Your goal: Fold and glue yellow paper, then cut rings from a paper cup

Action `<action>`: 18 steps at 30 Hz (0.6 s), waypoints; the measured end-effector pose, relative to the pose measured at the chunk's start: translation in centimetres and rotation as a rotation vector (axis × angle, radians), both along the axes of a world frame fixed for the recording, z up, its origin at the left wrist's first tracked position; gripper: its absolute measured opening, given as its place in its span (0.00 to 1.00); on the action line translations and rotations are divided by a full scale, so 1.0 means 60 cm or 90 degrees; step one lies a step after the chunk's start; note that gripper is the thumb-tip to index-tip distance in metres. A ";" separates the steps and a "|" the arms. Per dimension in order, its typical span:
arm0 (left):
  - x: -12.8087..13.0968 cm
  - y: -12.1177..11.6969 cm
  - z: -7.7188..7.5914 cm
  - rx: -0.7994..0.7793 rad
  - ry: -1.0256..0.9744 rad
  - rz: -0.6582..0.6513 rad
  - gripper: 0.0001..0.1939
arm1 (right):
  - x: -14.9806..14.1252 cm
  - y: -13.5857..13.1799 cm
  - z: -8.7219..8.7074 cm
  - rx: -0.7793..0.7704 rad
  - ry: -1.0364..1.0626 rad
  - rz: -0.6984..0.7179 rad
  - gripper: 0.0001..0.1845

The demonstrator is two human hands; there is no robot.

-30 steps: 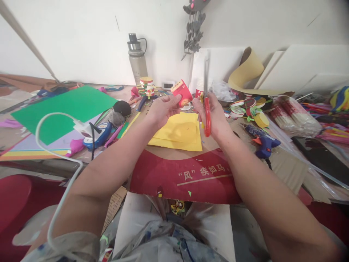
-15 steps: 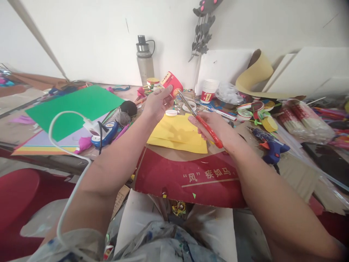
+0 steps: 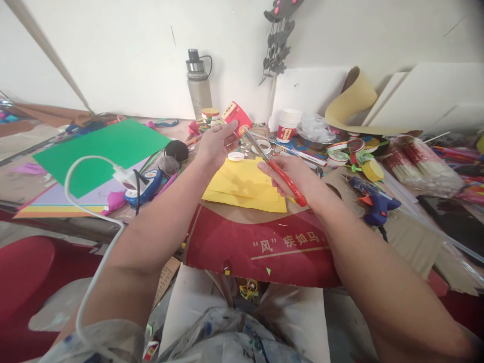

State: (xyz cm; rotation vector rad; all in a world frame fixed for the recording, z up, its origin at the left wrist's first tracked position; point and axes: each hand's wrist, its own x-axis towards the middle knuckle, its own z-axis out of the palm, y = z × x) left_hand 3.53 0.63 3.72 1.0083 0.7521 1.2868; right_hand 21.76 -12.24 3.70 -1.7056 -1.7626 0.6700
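My left hand (image 3: 216, 145) grips a red printed paper cup piece (image 3: 238, 116), holding it tilted above the table. In my right hand (image 3: 289, 174) are red-handled scissors (image 3: 285, 176), their blades pointing up and left. The blade tips meet the lower edge of the red piece; whether they bite into it I cannot tell. Beneath my hands lie yellow paper sheets (image 3: 245, 189) on a piece of red and brown cardboard (image 3: 260, 252). A white ring (image 3: 261, 146) and a small white paper round (image 3: 236, 157) rest just behind the sheets.
Stacked paper cups (image 3: 289, 123) and a water bottle (image 3: 199, 85) stand by the wall. To the right lie a blue glue gun (image 3: 378, 201), a phone (image 3: 449, 222) and bagged sticks (image 3: 423, 164). Green paper (image 3: 102, 154) and a white cable (image 3: 68, 186) are on the left.
The scissors have swung from upright to slanting left, their tips now at the red piece. The left hand has raised the piece slightly. Over the last half second little has moved.
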 end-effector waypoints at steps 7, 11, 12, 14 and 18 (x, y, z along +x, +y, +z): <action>-0.001 -0.002 0.001 0.001 0.001 0.004 0.08 | 0.001 -0.001 0.001 -0.001 0.005 -0.001 0.32; 0.001 -0.003 0.004 -0.004 0.011 0.018 0.09 | 0.001 -0.002 0.001 0.009 -0.005 0.002 0.32; 0.001 -0.003 0.005 -0.006 0.010 0.022 0.09 | 0.001 -0.002 0.001 0.010 -0.006 0.006 0.32; 0.002 -0.005 0.007 -0.009 0.004 0.025 0.09 | 0.001 -0.002 0.000 0.010 -0.006 0.011 0.31; 0.002 -0.009 0.011 -0.011 -0.002 0.012 0.10 | 0.001 -0.002 -0.002 0.009 -0.004 0.004 0.30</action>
